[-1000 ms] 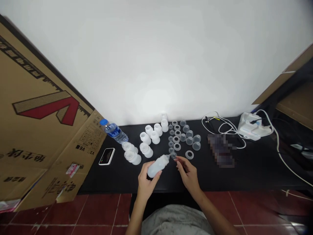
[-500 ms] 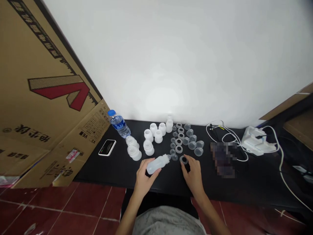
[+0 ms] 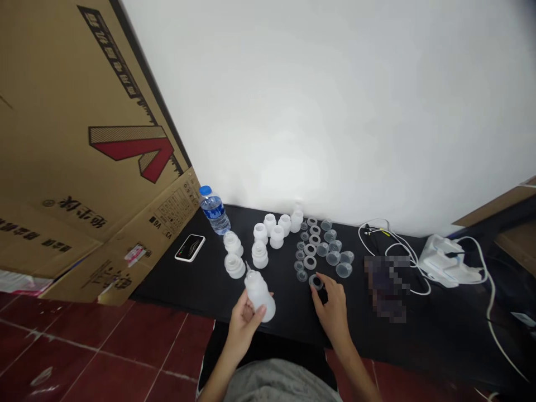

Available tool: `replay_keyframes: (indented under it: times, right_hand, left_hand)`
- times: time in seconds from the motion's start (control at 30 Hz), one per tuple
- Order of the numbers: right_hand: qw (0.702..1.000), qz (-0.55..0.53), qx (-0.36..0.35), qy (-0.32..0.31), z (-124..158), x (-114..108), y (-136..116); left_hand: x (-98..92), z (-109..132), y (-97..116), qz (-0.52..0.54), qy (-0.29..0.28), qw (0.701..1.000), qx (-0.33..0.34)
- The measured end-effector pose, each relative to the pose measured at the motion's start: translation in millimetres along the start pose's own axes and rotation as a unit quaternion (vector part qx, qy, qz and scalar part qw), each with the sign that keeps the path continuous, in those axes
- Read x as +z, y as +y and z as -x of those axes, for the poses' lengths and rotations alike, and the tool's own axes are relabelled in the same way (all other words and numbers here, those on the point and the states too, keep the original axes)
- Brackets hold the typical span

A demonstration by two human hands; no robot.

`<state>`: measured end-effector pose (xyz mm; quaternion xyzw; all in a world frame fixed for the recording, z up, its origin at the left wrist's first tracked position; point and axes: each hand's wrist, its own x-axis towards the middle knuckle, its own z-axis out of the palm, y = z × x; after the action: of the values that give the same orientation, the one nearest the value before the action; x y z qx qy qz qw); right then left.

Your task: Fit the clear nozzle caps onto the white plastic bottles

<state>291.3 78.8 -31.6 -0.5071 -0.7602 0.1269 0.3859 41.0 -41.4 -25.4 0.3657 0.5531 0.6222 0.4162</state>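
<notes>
The left hand [image 3: 243, 319] closes around a milky-white plastic bottle [image 3: 259, 296], its narrow nozzle pointing up. The right hand [image 3: 330, 310] touches a clear round silicone ring [image 3: 315, 282] on the black tabletop [image 3: 201, 282]; whether it grips the ring cannot be told.

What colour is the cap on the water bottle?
Blue. The cap on the water bottle shows best in the head view.

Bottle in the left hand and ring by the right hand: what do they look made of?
The bottle looks like frosted plastic: cloudy white, matte, letting light through. The ring seems clear, glossy plastic or silicone, with the black surface showing through; too small to tell which.
</notes>
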Motion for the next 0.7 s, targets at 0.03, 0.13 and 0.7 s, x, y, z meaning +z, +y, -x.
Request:
replay_keyframes:
  times: [0.03, 0.13, 0.7]
  right_hand:
    - [1.0, -0.002, -0.001, -0.002, -0.3, 0.3, 0.3]
    - [1.0, -0.006, 0.002, -0.004, -0.6, 1.5, 0.3]
    - [0.981, 0.004, 0.134, 0.143, -37.8, -27.6, 33.3]
  left_hand:
    - [0.6, 1.9, 0.3, -0.035, 0.011, 0.999, 0.016]
    - [0.4, -0.7, 5.5, -0.127, 0.015, 0.99, 0.061]
    - [13.2, -26.1, 14.8, -0.277, -0.042, 0.949, 0.148]
